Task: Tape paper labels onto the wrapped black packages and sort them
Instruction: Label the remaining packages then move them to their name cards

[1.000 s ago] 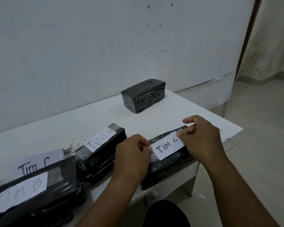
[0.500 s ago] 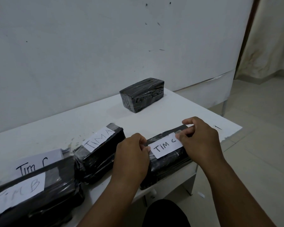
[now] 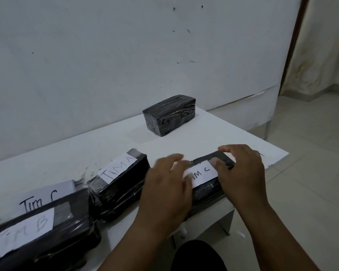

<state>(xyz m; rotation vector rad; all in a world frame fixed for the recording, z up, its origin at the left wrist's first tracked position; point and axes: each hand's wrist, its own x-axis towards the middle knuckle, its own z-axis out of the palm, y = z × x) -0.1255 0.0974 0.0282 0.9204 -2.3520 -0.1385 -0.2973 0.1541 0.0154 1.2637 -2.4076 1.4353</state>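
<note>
Since the earlier frame the left hand point(image 3: 165, 189) had let go of the label's left end and lifted, blurred, fingers spread loose and holding nothing; before, it pinched that end. Right hand point(image 3: 241, 173) stayed put, fingers curled over the right end of the "TIM C" label point(image 3: 201, 174), thumb reaching to the far edge of the package under the hands point(image 3: 205, 192), pressing paper down. That package sat at the near right edge of the table point(image 3: 114, 145), partly overhanging. Just left of it lay the "TIM A" package point(image 3: 117, 184), then the "TIM B" package point(image 3: 37, 237) at near left, with a loose "Tim C" sheet point(image 3: 47, 196) behind. Unlabeled package point(image 3: 169, 115) stood apart, far side near the wall.

Handling guess: shiny wrap looked slick and creased, block stiff, probably some weight. Best gripped across the short sides with a full hand, not by the paper, which was thin and would tear or peel. Tape hard to see; cannot tell if the label was fully stuck.
</note>
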